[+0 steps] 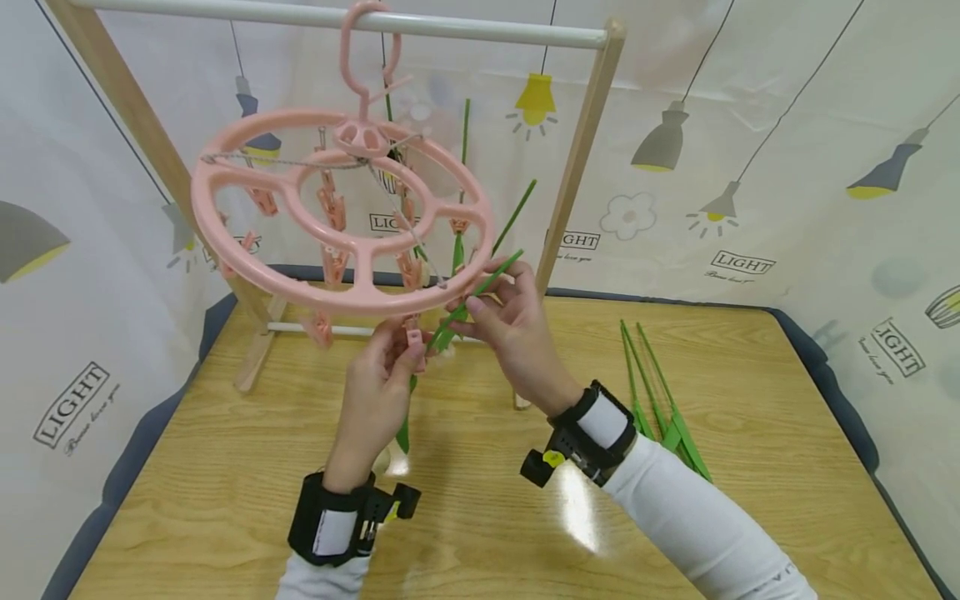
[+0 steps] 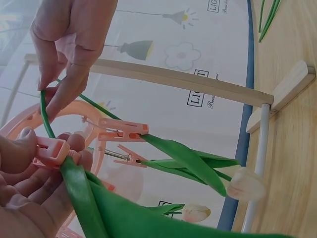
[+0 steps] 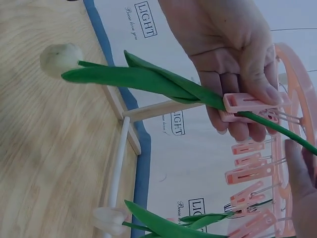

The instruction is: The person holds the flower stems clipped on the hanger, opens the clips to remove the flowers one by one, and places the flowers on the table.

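Observation:
My left hand (image 1: 375, 396) grips a pink clothes peg (image 1: 416, 337) between thumb and fingers at the near side of a round pink drying hanger (image 1: 360, 296). In the right wrist view, an artificial white tulip (image 3: 148, 82) lies with its stem in that peg's mouth, its leaves and flower head beyond. My right hand (image 1: 517, 329) pinches the tulip's green stem (image 2: 45, 116) on the other side of the peg. Close by, another white tulip (image 2: 185, 156) hangs head down from a peg (image 2: 124, 130), with more tulips behind it.
The hanger hooks over the white top bar (image 1: 480, 29) of a wooden-legged rack (image 1: 581, 158). Several unused pegs (image 1: 330, 208) dangle from it. More green-stemmed flowers (image 1: 675, 437) lie on the wooden table (image 1: 757, 392) at right, partly behind my right sleeve. A printed curtain (image 1: 787, 167) stands behind.

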